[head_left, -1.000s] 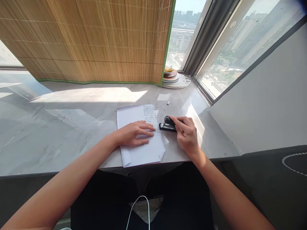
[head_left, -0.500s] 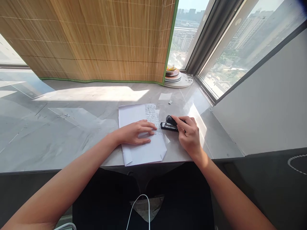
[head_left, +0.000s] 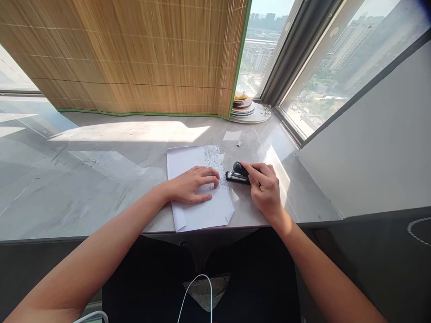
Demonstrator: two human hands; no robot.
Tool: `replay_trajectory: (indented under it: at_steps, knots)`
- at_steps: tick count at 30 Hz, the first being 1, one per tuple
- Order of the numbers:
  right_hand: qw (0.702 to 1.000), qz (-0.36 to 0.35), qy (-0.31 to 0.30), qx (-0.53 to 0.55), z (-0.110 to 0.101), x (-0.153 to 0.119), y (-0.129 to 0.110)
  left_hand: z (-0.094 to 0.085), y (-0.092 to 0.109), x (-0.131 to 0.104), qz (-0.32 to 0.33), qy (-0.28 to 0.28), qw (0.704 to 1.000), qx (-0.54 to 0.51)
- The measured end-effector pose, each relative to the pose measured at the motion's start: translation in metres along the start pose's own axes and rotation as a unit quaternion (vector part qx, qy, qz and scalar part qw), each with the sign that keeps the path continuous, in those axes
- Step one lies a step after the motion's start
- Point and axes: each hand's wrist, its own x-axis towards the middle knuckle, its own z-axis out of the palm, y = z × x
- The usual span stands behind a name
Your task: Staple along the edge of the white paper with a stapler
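White paper (head_left: 198,214), perhaps more than one sheet, lies on the counter with its lower corners bent. Many small dark staple-like marks (head_left: 213,157) cover a strip along its right side. My left hand (head_left: 195,184) rests on the paper, fingers apart and slightly curled, with the fingertips over the marked strip. Just right of the paper's edge, a black stapler (head_left: 237,177) sits on the counter, its jaw pointing left. My right hand (head_left: 266,186) grips the stapler's rear, index finger along its top arm. The palm hides the stapler's back end.
A bamboo blind (head_left: 141,58) hangs over the counter's (head_left: 67,193) back edge. Stacked plates (head_left: 249,112) stand in the window corner. A small metallic piece (head_left: 239,143) lies beyond the stapler, and tiny scraps (head_left: 94,161) lie to the left. A white cable (head_left: 198,278) loops below.
My left hand's fingers have curled and drawn back slightly over the marked strip. The right hand and stapler look unmoved.
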Motion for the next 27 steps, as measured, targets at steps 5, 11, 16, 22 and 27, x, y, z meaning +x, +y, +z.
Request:
replay_trajectory:
  at_steps: [5,11,16,22,27]
  knots:
    - [1.000,0.002,-0.005,-0.003,0.0000,-0.0005,0.0000,0.0000,0.0005,0.0020,-0.001,-0.013,1.000,0.015]
    - [1.000,0.002,-0.002,-0.001,0.0001,-0.0006,0.0003,0.0013,0.0008,0.0010,-0.007,-0.011,1.000,0.012]
    - [1.000,-0.001,-0.001,0.003,-0.0001,0.0000,-0.0006,0.0018,0.0003,0.0009,-0.006,-0.006,1.000,0.010]
    - [1.000,0.003,-0.001,0.005,-0.0003,-0.0001,-0.0020,0.0017,0.0001,0.0013,-0.001,0.003,1.000,-0.003]
    - [1.000,0.007,-0.003,0.007,-0.0008,0.0000,-0.0028,0.0015,0.0003,0.0013,0.000,0.010,1.000,-0.012]
